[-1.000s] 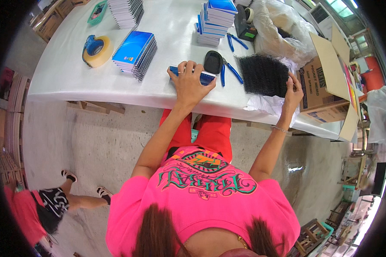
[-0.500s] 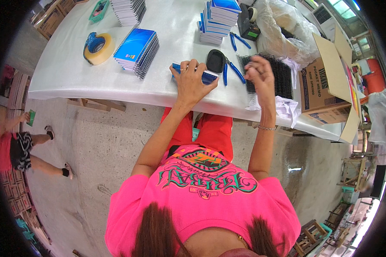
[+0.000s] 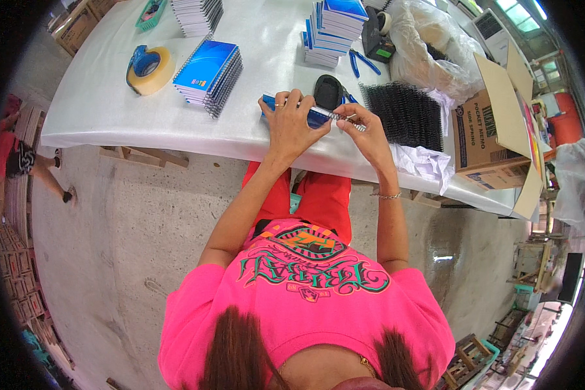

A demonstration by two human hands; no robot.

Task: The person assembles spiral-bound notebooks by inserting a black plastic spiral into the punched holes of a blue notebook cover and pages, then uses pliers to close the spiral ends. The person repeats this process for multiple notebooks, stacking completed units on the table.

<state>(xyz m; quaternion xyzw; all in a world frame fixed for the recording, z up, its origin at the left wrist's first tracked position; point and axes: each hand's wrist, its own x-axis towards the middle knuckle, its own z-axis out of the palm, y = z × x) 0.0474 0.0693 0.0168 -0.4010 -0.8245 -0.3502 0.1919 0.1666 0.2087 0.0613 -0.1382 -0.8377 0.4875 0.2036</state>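
My left hand (image 3: 288, 125) is closed over a small blue-covered notebook (image 3: 318, 119), pressing it on edge near the table's front. My right hand (image 3: 365, 135) pinches a thin dark spiral coil (image 3: 337, 116) at the notebook's right end. How far the coil runs into the pages is hidden by my fingers. Just beyond sits a black oval dish (image 3: 327, 90), with blue-handled pliers (image 3: 349, 99) partly covered by my right hand. Right of that hand lies a pile of black spiral coils (image 3: 406, 116).
Left of my hands stand a stack of spiral-bound notebooks (image 3: 208, 68) and a tape roll (image 3: 151, 70). Farther back are another notebook stack (image 3: 337, 29), second pliers (image 3: 364, 63) and a plastic bag (image 3: 429, 39). An open cardboard box (image 3: 491, 133) stands at the right. A person (image 3: 26, 156) is at far left.
My right hand has come left and down from above the coil pile to the notebook's right end, with a coil in its fingers. My left hand stays put. The person at left moved farther away.
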